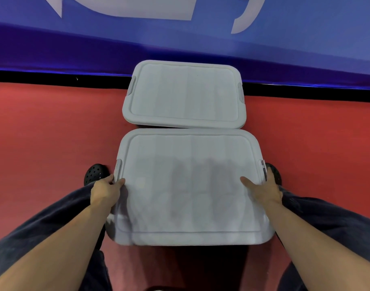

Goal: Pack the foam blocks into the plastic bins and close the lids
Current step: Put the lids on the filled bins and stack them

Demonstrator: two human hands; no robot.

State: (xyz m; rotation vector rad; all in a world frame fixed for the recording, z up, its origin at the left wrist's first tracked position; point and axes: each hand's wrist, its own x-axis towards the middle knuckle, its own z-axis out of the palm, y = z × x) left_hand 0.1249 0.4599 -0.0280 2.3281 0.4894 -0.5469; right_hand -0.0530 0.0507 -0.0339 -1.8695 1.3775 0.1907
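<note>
Two white plastic bins stand on the red floor, one behind the other, both with their lids on. The near bin's lid is translucent, and dim shapes show through it. My left hand grips the lid's left edge beside the grey latch, thumb on top. My right hand holds the right edge, thumb on the lid, fingers curled over the side by the right latch. The far bin sits against the wall with both side latches visible. No loose foam blocks are in view.
A blue wall banner with a black base strip runs behind the far bin. My dark-trousered legs flank the near bin, with black perforated shoes at either side. Red floor spreads left and right.
</note>
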